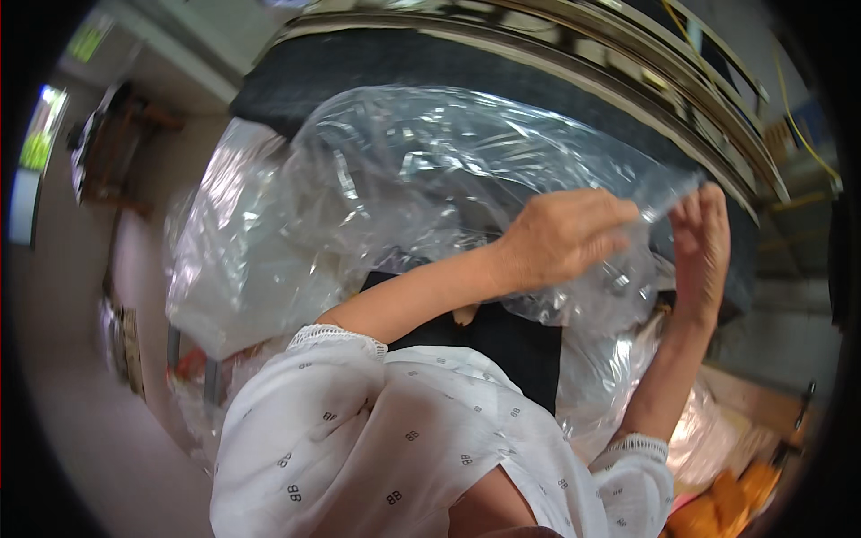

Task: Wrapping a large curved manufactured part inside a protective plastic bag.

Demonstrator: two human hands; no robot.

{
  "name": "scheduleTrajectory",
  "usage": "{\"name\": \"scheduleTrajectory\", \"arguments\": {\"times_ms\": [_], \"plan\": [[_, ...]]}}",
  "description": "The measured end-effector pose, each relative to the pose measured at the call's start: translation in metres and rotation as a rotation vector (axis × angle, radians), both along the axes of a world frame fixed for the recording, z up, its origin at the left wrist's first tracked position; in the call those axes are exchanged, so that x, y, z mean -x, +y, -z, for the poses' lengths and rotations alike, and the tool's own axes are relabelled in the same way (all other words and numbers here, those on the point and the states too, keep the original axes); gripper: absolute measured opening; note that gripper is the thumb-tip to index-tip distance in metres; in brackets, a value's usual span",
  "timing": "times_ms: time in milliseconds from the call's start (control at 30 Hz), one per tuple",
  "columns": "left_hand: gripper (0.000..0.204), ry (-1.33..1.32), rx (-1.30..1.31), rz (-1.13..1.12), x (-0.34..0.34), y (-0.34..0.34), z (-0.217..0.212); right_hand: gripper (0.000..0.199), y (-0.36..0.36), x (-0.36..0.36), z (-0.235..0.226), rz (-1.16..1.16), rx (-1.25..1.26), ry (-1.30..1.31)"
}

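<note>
Pinches the clear plastic sheet (395, 170) near the right end of the dark-covered counter (395, 56) with left hand (569, 237) and right hand (703, 231), stretching it between them. Looks only partly handled: gathered there, yet loose and creased toward the left end. Extends left forearm (421, 296) diagonally rightward, right forearm (668, 372) straighter ahead.

A thin, clear, glossy plastic sheet (430, 157) is crumpled and creased, glinting along its folds. It narrows to a corner at the grip and billows out loosely to the left of it; whether the plastic below the grip belongs to it is unclear.
</note>
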State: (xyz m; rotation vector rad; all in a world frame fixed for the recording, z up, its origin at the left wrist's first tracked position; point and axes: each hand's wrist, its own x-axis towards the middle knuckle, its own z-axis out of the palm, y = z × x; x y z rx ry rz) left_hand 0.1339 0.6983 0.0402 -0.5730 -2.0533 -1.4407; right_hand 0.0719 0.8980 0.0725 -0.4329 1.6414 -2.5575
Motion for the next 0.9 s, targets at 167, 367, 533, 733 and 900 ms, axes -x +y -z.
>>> {"name": "scheduleTrajectory", "arguments": {"times_ms": [167, 367, 533, 733, 900], "plan": [[0.010, 0.111, 0.161, -0.387, -0.048, -0.107, 0.033, 0.015, 0.024, -0.022, -0.001, -0.031, -0.035, -0.169], [0.026, -0.152, 0.160, -0.935, -0.044, -0.227, 0.042, 0.034, 0.058, -0.017, 0.024, 0.232, -0.597, -0.198], [0.011, -0.151, 0.658, -0.658, -0.016, -0.296, 0.041, 0.040, 0.024, 0.004, 0.014, -0.129, -0.486, -0.361], [0.009, -0.425, -0.043, -0.395, 0.010, -0.313, 0.035, 0.020, 0.025, 0.000, 0.007, -0.216, -0.418, -0.237], [0.009, -0.223, 0.097, -0.486, 0.043, -0.328, 0.040, 0.023, 0.024, 0.002, 0.007, -0.158, -0.173, -0.224]]}}
